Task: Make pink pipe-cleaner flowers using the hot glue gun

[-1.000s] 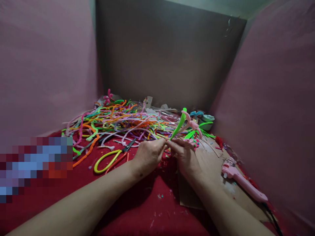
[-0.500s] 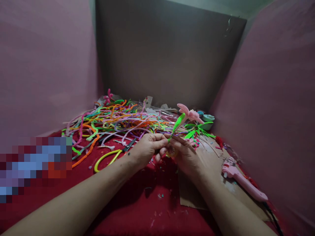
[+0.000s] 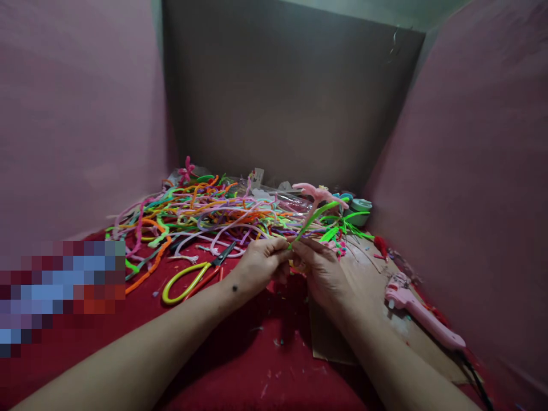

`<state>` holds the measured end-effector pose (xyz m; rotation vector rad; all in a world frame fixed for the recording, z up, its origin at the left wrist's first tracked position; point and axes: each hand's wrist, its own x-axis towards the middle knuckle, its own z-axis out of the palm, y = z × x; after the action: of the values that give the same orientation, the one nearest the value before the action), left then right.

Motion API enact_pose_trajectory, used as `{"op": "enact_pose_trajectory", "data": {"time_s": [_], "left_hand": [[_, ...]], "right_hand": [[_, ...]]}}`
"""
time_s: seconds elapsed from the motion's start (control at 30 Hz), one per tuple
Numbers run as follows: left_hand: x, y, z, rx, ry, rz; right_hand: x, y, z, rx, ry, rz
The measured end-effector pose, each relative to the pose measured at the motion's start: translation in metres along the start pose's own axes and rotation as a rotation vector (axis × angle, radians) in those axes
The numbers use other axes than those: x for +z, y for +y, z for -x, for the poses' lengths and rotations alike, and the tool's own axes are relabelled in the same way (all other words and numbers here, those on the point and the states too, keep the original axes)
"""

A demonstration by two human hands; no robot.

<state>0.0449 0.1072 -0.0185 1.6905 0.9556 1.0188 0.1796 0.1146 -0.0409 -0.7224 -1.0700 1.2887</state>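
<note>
The left hand [image 3: 263, 260] and the right hand [image 3: 323, 274] meet over the red cloth [image 3: 257, 377], fingertips nearly together. Between them they hold up the pink flower [image 3: 321, 197], its head above and beyond the fingers, in front of the wrap [image 3: 291, 200]. The left hand pinches the lower end of the green leaf [image 3: 314, 217] and the flower's stem between thumb and fingers; the right hand is closed on the same spot, its thumb just beside the left fingertips. The exact finger contact there is partly hidden. The leaf slants up to the right, its tip near the flower's right petal. Past the left hand lies a tangled pile [image 3: 231, 214] of coloured fuzzy stems, with a magenta flower [image 3: 186, 170] at its far left. The scissors [image 3: 208, 267], with 1 yellow and 1 red handle, lie near the left wrist. To the right, the card [image 3: 327, 337] runs under the right forearm; the pink glue gun [image 3: 422, 314] lies on it, its black cord [image 3: 475, 379] trailing toward the lower right.
</note>
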Motion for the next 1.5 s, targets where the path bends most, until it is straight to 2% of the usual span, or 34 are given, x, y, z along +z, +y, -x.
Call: {"op": "enact_pose_trajectory", "data": {"time_s": [0.07, 0.17, 0.27, 0.33, 0.4, 0.5, 0.67, 0.8, 0.9, 1.0, 1.13, 1.27, 1.43, 1.5], "left_hand": [[-0.002, 0.0, -0.002, -0.081, -0.101, 0.21], [-0.006, -0.002, -0.003, -0.103, -0.228, 0.394], [-0.01, 0.0, -0.004, -0.137, -0.274, 0.373], [-0.013, 0.005, -0.005, -0.119, -0.208, 0.183], [-0.017, 0.011, -0.006, -0.042, -0.064, -0.016], [-0.018, 0.016, -0.007, 0.038, 0.11, -0.104], [-0.009, 0.017, -0.003, 0.042, 0.17, -0.052], [-0.007, 0.018, 0.0, 0.052, 0.194, -0.203], [-0.009, 0.02, 0.001, 0.107, 0.157, -0.356], [-0.012, 0.02, 0.0, 0.18, 0.103, -0.416], [-0.018, 0.019, -0.001, 0.097, -0.044, -0.243], [-0.022, 0.02, 0.001, 0.012, -0.15, -0.053], [-0.023, 0.022, 0.0, 0.083, -0.137, -0.151], [-0.023, 0.023, -0.001, 0.058, -0.122, -0.156]], "right_hand": [[0.002, -0.004, 0.002, 0.04, -0.074, -0.035], [0.005, -0.013, 0.004, 0.083, -0.179, -0.059], [0.006, -0.019, 0.005, 0.041, -0.15, -0.012], [0.004, -0.021, 0.006, -0.025, -0.093, 0.086], [0.004, -0.023, 0.008, -0.076, -0.06, 0.23], [0.009, -0.025, 0.015, -0.05, -0.079, 0.355], [0.018, -0.017, 0.02, 0.049, -0.112, 0.273], [0.015, -0.009, 0.016, 0.068, -0.161, 0.277], [0.015, -0.011, 0.016, 0.104, -0.166, 0.322], [0.019, -0.021, 0.02, 0.129, -0.185, 0.37], [0.023, -0.031, 0.024, 0.176, -0.292, 0.406], [0.02, -0.028, 0.023, 0.169, -0.316, 0.41], [0.017, -0.022, 0.022, 0.141, -0.303, 0.393], [0.018, -0.023, 0.022, 0.137, -0.282, 0.383]]}}
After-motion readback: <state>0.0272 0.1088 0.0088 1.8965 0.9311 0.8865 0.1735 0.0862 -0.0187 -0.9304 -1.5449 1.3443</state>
